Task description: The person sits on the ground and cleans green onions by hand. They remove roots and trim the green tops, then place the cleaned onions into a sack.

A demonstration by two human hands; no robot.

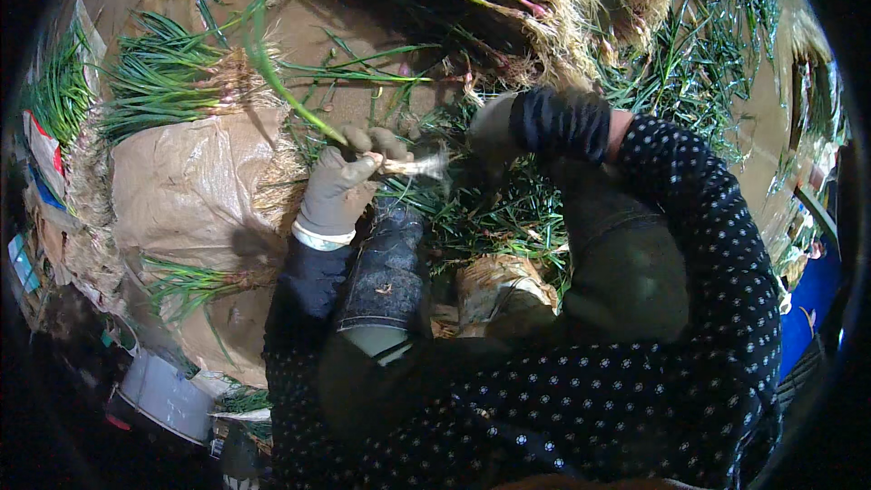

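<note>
My left hand, in a light work glove, grips a single green onion plant near its pale base. Its roots point right and its long green leaf curves up to the left. My right hand, gloved, with a dark sleeve cuff at the wrist, is beside a large heap of rooted onion plants. Its fingers are in shadow and blurred, so what they hold cannot be told. Loose green leaves cover the ground between my legs.
At the left, bunched onion plants lie by a tan plastic sheet, with a smaller bunch lower down. A grey container stands at the lower left. Leaf scraps litter the upper right. A blue object is at the right edge.
</note>
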